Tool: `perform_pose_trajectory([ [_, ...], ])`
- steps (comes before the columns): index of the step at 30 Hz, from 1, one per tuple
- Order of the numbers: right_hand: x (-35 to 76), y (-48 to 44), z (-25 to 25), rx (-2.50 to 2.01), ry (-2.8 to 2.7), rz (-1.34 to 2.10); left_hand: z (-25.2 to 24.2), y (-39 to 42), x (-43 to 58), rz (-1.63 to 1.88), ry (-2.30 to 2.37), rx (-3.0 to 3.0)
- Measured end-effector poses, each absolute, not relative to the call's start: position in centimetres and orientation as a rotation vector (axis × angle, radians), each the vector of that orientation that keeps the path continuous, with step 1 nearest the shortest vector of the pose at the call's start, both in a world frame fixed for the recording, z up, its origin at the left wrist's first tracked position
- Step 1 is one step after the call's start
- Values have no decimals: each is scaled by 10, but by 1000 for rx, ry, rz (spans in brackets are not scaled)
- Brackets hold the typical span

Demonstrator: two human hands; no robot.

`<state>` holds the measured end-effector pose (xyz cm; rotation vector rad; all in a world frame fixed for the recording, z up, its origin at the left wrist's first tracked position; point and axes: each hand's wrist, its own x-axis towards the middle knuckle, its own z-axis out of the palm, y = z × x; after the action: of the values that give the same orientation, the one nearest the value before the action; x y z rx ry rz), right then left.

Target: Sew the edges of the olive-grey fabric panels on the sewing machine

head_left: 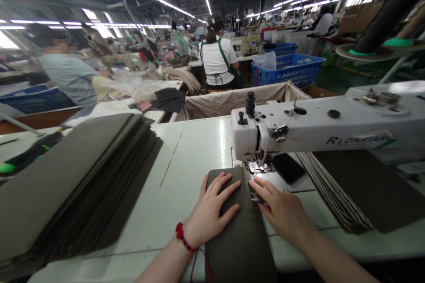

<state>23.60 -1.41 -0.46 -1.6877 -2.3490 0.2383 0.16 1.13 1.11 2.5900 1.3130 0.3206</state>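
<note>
A long dark grey-brown panel with rounded corners (237,239) lies on the sewing table in front of me. My left hand (215,212), with a red and black bracelet at the wrist, rests flat on it with fingers spread. Beside the panel's right edge, my right hand (282,208) is closed around small metal thread snips (255,196), mostly hidden under the fingers. Just beyond both hands is the presser foot (260,167) of a white sewing machine (318,126). The panel's far end lies left of that foot.
A tall stack of grey panels (83,177) stands on the left. More panels (368,185) are piled under the machine arm at right, near a black phone (288,168). Behind the table are a cloth-lined bin (232,104), blue crates (285,70) and a seated person (217,62).
</note>
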Motion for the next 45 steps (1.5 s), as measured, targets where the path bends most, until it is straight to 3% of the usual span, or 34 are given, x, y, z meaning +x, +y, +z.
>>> perform_pose_trajectory([
  [45,237,-16,-4,-1686,-2356,234,11,10,2,306,1334,2537],
])
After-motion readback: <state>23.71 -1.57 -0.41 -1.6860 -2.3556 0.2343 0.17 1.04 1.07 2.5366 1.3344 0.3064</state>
